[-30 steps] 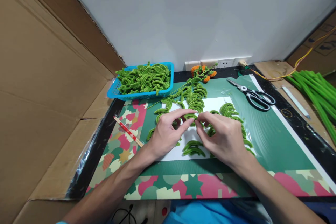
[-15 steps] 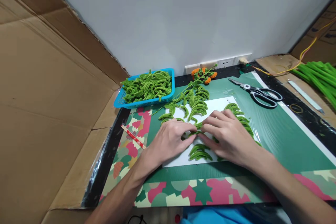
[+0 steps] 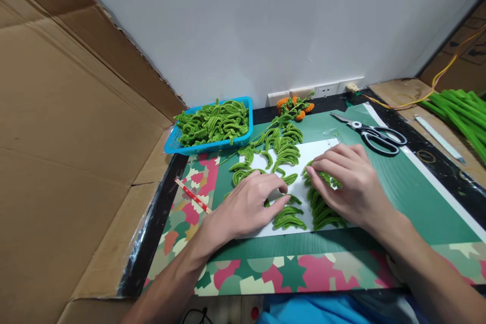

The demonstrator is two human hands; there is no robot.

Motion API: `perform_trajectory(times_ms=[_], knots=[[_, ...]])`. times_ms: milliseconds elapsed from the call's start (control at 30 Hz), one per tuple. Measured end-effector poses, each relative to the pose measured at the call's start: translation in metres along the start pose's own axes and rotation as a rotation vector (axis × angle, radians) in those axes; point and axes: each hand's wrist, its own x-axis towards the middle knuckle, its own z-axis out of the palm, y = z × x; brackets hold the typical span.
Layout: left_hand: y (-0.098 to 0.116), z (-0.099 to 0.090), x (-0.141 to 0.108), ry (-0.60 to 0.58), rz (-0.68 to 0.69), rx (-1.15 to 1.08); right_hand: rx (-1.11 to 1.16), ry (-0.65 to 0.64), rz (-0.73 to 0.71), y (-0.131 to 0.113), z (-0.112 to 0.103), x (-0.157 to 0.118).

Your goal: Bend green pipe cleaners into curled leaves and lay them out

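Observation:
Curved green fuzzy pipe-cleaner leaves point(image 3: 289, 218) lie in rows on a white sheet point(image 3: 258, 233). My left hand point(image 3: 252, 202) rests over the sheet's left part, thumb and index finger apart beside a few leaves, with nothing visible between them. On the right, my right hand point(image 3: 349, 182) is above a dense row of leaves point(image 3: 322, 210), its thumb and fingers pinched together. A green pipe-cleaner leaf point(image 3: 307, 166) shows at those fingertips, mostly covered by the hand.
A blue basket point(image 3: 208, 150) heaped with green leaves stands at the back left. Near the wall lies a stem with orange blooms point(image 3: 299, 115). Scissors point(image 3: 379, 136), a pale pen-like tool point(image 3: 440, 139) and green stems point(image 3: 461, 116) are at right. A red-wrapped chopstick packet point(image 3: 193, 196) lies left.
My right hand has moved right, away from my left hand, to the dense row of leaves. My left hand stays nearly in place, its thumb and index finger now apart.

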Motion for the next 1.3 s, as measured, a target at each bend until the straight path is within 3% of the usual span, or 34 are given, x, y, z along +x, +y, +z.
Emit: perform_trajectory(times_ms=[133,267,400,533,700,933,1000,1100,1200,1300], knots=[[-0.002,0.001,0.0,0.007,-0.012,-0.036,0.023,-0.079,-0.058,-0.006,0.001,-0.005],[-0.005,0.003,-0.001,-0.016,0.028,-0.069,-0.052,-0.193,-0.019,-0.002,0.003,-0.006],[-0.008,0.004,0.0,-0.015,0.054,-0.115,-0.075,-0.387,-0.006,0.003,0.009,0.007],[-0.013,0.003,0.002,0.129,-0.023,-0.112,-0.028,-0.572,-0.075,0.007,0.017,0.022],[-0.02,0.002,0.005,0.306,-0.09,-0.076,-0.001,-0.64,-0.099,0.012,0.029,0.028],[-0.019,0.006,0.007,0.377,-0.163,-0.079,0.021,-0.599,-0.123,0.009,0.037,0.026],[-0.018,0.005,0.006,0.417,-0.234,-0.129,0.049,-0.503,-0.109,0.009,0.034,0.025],[-0.016,0.001,0.006,0.463,-0.295,-0.311,0.093,-0.249,-0.074,0.008,0.031,0.025],[-0.013,0.0,0.007,0.396,-0.266,-0.603,0.07,-0.064,-0.096,0.004,0.03,0.025],[-0.012,0.005,0.007,0.358,-0.238,-0.745,0.01,0.01,-0.153,-0.002,0.031,0.024]])
